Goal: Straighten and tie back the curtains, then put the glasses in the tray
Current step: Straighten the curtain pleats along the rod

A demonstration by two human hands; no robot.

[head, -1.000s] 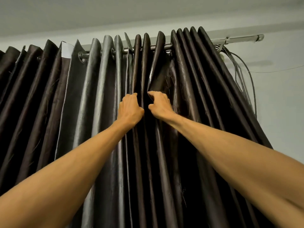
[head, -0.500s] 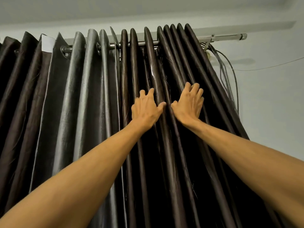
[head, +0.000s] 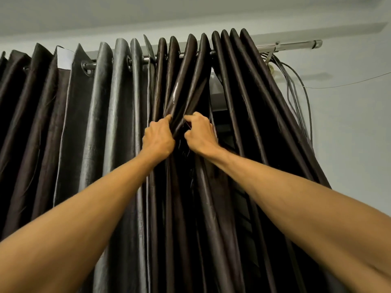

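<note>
Left hand (head: 157,137) and right hand (head: 200,135) are gripping the curtains (head: 118,123).
Their fingers (head: 166,120) are curling round neighbouring pleats at frame centre; the rod (head: 285,46) is running toward 1 o'clock, cables (head: 296,92) hanging at 2 o'clock.

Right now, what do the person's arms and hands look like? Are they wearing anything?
Both are bare. The left forearm and right forearm show no sleeves, and neither wrist has a watch or band. The left hand and right hand have no gloves; fingers are too hidden to check for rings.
</note>
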